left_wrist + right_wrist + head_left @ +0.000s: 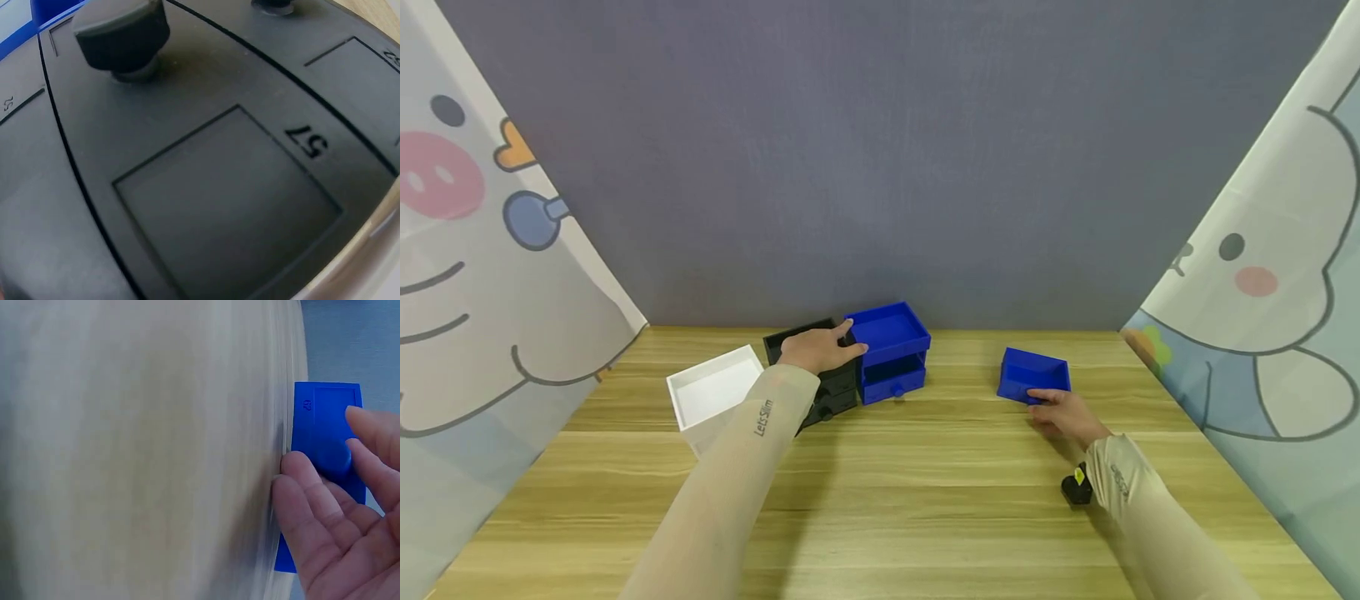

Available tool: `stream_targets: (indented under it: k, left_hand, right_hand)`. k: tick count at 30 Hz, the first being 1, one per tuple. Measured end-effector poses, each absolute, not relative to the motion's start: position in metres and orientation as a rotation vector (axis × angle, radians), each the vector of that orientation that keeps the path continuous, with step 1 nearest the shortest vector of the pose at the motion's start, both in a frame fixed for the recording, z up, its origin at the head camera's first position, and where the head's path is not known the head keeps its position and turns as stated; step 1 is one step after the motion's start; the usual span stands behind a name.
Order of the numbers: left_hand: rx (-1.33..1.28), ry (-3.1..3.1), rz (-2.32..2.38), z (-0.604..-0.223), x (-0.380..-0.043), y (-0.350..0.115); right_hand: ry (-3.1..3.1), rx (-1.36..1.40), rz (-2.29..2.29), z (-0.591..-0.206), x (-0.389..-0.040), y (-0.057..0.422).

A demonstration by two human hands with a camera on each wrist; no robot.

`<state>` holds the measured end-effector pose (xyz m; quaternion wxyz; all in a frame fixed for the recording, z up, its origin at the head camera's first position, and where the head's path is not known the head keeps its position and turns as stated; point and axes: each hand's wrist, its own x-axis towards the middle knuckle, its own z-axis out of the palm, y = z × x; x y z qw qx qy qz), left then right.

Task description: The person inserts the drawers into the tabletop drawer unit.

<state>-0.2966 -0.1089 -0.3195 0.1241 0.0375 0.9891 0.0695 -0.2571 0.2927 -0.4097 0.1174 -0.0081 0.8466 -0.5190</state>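
Note:
My left hand (820,350) reaches over the black drawer unit (837,390). Thumb and forefinger are extended and touch the left upper edge of the blue drawer unit (891,329); the other fingers are hidden. Below its tray-like top is an open slot, above a lower drawer (895,385) with a round knob. Black drawer fronts with a knob (125,40) and the number 57 fill the left wrist view. Farther right, a loose blue drawer (1033,375) sits on the table. My right hand (1067,414) holds it at the front, fingers around its knob (334,459).
A white box-like unit (715,385) with an open top stands left of the black one. The wood-grain table (917,500) ends at a grey wall (880,167) behind. A small black device (1077,490) with a yellow mark sits by my right cuff.

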Motion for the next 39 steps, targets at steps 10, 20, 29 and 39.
stream_targets:
  k: [10,20,29,39]
  left_hand:
    - [0.115,2.885,0.214,-0.318,-0.295,-0.109]
    - [0.105,2.869,0.204,-0.319,-0.298,-0.108]
    - [0.102,2.881,0.234,-0.316,-0.297,-0.108]
    - [0.081,2.873,0.242,-0.314,-0.294,-0.106]
  right_hand:
    - [2.356,0.072,-1.746,-0.417,-0.263,0.297]
    - [2.100,0.261,-2.096,-0.418,-0.262,0.291]
    - [1.834,0.291,-2.321,-0.415,-0.259,0.290]
    - [1.659,0.128,-2.421,-0.413,-0.249,0.291]
